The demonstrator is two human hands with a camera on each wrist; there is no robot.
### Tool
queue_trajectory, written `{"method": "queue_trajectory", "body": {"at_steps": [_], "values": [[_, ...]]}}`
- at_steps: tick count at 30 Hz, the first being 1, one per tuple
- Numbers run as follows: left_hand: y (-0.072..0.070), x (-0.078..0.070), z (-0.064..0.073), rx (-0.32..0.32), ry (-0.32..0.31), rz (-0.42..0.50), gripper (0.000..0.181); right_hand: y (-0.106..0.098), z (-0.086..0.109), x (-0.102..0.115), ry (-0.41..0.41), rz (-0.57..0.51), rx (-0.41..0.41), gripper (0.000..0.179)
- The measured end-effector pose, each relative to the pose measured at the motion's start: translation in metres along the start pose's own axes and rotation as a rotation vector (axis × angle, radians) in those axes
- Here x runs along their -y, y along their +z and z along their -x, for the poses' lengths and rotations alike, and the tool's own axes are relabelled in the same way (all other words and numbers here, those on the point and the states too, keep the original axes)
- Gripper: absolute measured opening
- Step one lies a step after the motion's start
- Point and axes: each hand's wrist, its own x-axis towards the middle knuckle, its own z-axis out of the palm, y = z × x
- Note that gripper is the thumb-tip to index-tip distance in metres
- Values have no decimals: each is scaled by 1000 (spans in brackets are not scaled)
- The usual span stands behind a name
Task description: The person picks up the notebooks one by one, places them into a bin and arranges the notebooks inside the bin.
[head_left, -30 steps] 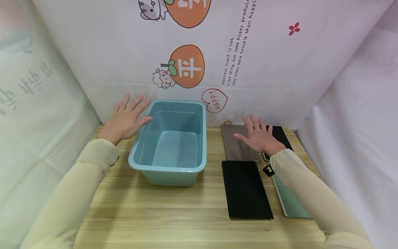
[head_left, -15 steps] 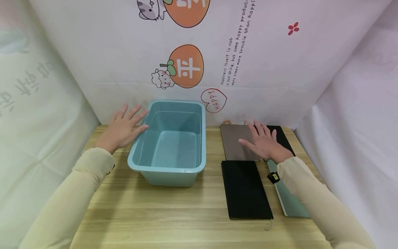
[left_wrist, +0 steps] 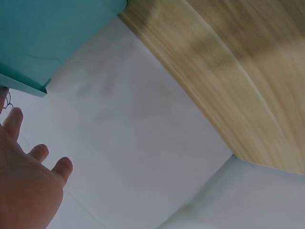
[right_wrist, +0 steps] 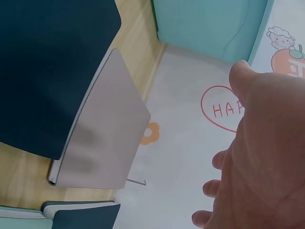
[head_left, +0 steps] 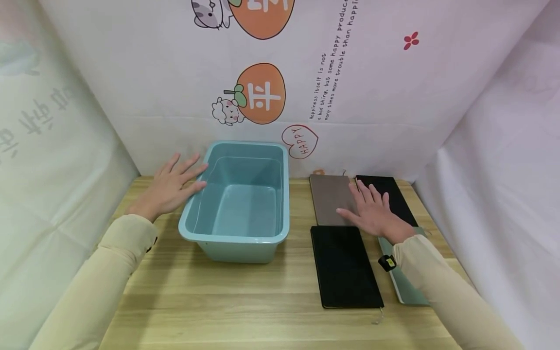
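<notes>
A light blue plastic basin (head_left: 234,239) stands left of centre, with nothing inside it. My left hand (head_left: 168,189) is beside its left rim, fingers spread; whether the fingertips touch the rim I cannot tell. On the right lie a brown notebook (head_left: 325,201), a black notebook (head_left: 345,267) in front of it, another black notebook (head_left: 387,189) at the back right, and a green notebook (head_left: 409,287) partly covered by my sleeve. Above these hovers my right hand (head_left: 372,214), palm down with spread fingers, holding nothing. The right wrist view shows a gap between that hand (right_wrist: 267,152) and the brown notebook (right_wrist: 105,129).
Everything stands on a wood-grain table (head_left: 236,306). A white printed cloth (head_left: 376,87) rises directly behind the basin and notebooks. More white cloth hangs along the left (head_left: 57,160) and right sides (head_left: 498,194).
Both hands have come down lower. The left has shifted slightly left along the basin's side; the right has drawn nearer and a little right, uncovering more of the back black notebook.
</notes>
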Motion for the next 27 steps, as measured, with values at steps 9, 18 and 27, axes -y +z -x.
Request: {"method": "queue_trajectory", "body": {"at_steps": [9, 18, 27], "values": [[16, 6, -2, 5, 21, 63, 62, 13, 10, -7, 9, -1, 25, 99], [29, 16, -2, -78, 96, 156, 58, 25, 16, -8, 10, -26, -6, 100], [32, 17, -4, -110, 126, 211, 57, 37, 26, -10, 18, -10, -16, 98]]}}
